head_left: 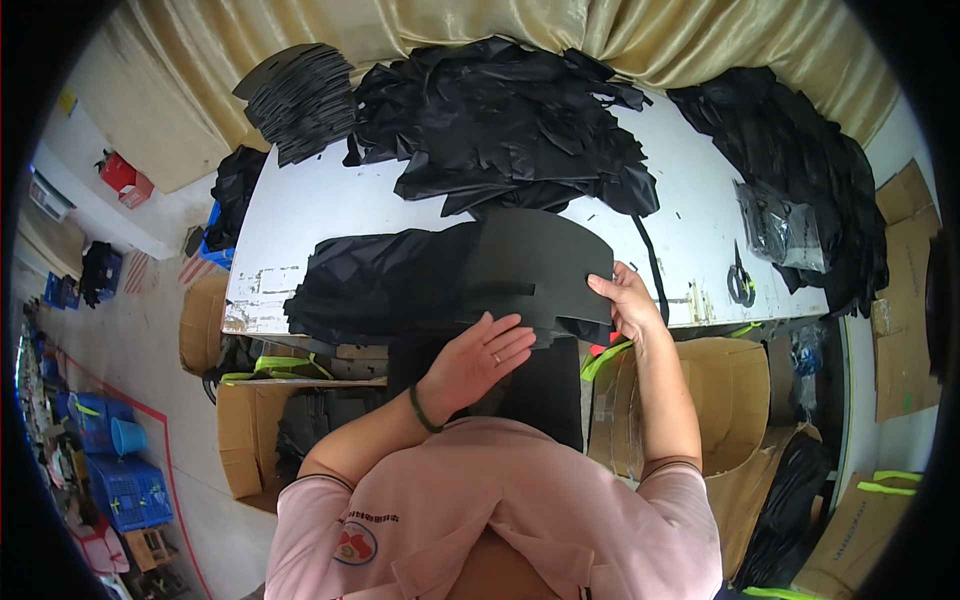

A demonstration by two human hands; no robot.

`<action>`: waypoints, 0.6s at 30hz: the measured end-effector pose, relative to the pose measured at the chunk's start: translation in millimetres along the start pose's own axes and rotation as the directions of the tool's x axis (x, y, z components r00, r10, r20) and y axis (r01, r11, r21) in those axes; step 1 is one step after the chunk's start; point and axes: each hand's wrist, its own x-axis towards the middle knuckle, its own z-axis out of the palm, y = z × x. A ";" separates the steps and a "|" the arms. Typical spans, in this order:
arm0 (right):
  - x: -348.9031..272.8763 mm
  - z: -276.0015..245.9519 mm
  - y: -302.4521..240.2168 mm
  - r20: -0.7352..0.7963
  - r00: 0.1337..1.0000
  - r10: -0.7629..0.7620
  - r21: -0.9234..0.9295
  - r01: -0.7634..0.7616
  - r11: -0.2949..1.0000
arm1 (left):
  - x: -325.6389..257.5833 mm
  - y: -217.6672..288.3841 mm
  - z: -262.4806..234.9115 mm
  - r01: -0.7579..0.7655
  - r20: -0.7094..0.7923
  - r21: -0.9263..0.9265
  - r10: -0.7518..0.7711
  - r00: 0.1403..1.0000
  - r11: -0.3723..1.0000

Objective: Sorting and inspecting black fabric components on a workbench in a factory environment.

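Note:
A stiff dark-grey sheet [545, 255] with a rounded right end lies over the front of the white table, on a flat pile of black fabric pieces [385, 275]. My right hand [626, 300] pinches the sheet's right edge, thumb on top and fingers beneath. At the table's front edge my left hand [478, 365] is open, palm turned up toward the view, with its fingers stretched out along the sheet's near side. It holds nothing. I cannot tell whether its fingertips touch the sheet.
Heaped black fabric [510, 120] and a stack of dark sheets [298, 100] fill the back of the white table [300, 200]. At right lie scissors [740, 278], a clear plastic bag [780, 230] and more black pieces [800, 150]. Cardboard boxes [690, 400] stand below.

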 end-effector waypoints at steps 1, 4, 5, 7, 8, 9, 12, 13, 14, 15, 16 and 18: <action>-0.1 -1.8 0.2 0.004 1.000 -0.031 0.027 0.031 0.999 | 7.9 -5.1 -4.9 -0.004 0.004 -0.002 0.004 1.000 1.000; -6.1 3.8 -4.7 0.027 0.998 -0.050 0.110 0.046 0.993 | 17.5 -15.0 -16.4 -0.090 -0.091 -0.049 0.086 0.992 0.995; -7.8 6.1 -5.3 0.046 0.998 -0.035 0.171 0.027 0.985 | 16.9 -15.8 -17.5 -0.072 -0.073 -0.113 0.064 0.995 0.991; -8.7 5.7 -4.6 0.056 0.998 -0.025 0.207 0.013 0.978 | 15.2 -14.3 -8.8 -0.049 -0.056 -0.174 0.039 0.998 0.984; -10.5 6.1 -5.8 0.072 0.997 -0.018 0.190 0.004 0.982 | 12.8 -10.3 8.5 -0.066 -0.022 -0.181 0.063 0.998 0.981; -12.2 6.7 -6.3 0.089 0.996 -0.011 0.172 -0.004 0.985 | 12.6 -6.8 17.8 -0.082 0.011 -0.189 0.086 0.996 0.979; -14.8 14.6 -5.6 0.108 0.994 -0.001 0.089 -0.009 0.996 | 19.5 -3.3 14.5 -0.129 -0.039 -0.173 0.124 0.992 0.977; -15.1 16.9 -4.7 0.110 0.994 0.000 0.088 -0.010 0.996 | 23.0 -5.1 8.0 -0.130 -0.040 -0.173 0.125 0.991 0.976; -14.7 19.2 -3.0 0.083 0.996 -0.020 -0.011 0.021 1.000 | 27.6 -6.9 -0.3 -0.144 -0.067 -0.096 0.138 0.988 0.985; -14.0 20.0 -1.2 0.057 0.997 -0.043 -0.110 0.049 0.993 | 30.3 -8.9 -7.1 -0.155 -0.094 -0.019 0.153 0.984 0.988; -10.2 19.7 3.6 0.055 0.994 -0.097 -0.160 0.105 0.981 | 30.0 -9.9 -6.8 -0.154 -0.094 -0.018 0.151 0.984 0.988; -8.7 16.7 6.8 0.053 0.989 -0.135 -0.225 0.143 0.964 | 29.1 -11.2 -4.2 -0.123 -0.133 -0.036 0.117 0.984 0.992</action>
